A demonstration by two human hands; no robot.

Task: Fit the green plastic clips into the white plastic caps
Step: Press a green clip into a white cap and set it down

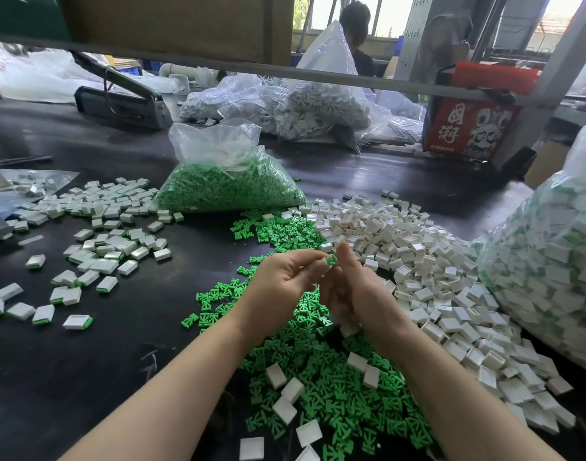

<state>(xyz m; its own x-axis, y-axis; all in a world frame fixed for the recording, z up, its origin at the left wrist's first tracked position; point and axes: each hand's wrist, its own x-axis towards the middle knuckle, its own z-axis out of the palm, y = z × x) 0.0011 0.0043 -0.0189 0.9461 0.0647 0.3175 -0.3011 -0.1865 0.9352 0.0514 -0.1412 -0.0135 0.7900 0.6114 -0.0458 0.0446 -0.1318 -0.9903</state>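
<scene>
Above the heaped counter (85,377), the left hand (281,281) pinches a green clip (330,260) in curled fingers, the right hand (354,287) closing alongside — a skewed push could jam or drop it.

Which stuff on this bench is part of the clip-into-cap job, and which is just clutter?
In the job:
- left hand and right hand, pinching a green clip
- loose green clips
- loose white caps
- bag of green clips
- assembled pieces

Lying about:
- red box
- grey tool
</scene>
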